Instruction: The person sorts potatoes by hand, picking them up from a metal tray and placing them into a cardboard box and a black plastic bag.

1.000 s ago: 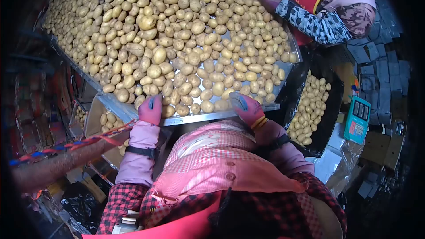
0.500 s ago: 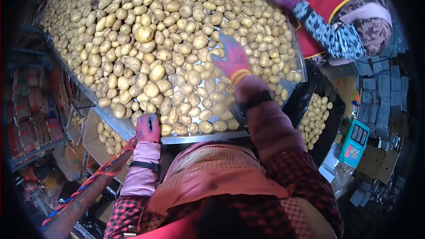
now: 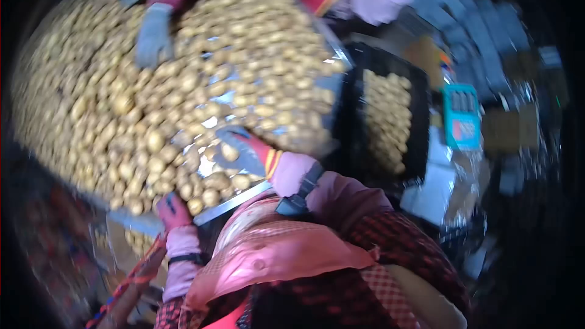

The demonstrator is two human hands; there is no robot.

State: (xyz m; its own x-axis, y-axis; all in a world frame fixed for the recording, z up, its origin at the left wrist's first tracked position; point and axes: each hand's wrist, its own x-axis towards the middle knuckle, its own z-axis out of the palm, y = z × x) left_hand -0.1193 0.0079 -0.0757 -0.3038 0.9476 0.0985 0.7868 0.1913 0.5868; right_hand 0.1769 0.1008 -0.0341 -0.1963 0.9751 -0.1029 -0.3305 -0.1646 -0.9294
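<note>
My right grip [image 3: 248, 150] curves around a potato [image 3: 229, 152], clasp unclear; left grip [image 3: 173, 211] at bench [image 3: 234, 203] rim, closure indeterminable.

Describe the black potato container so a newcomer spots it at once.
Start from the large metal tray spread with potatoes, by the person's right hand. Just beyond the tray's right edge, between it and the teal device, sits the black container. Dark walls around a much smaller batch of potatoes set it apart from both.
</note>
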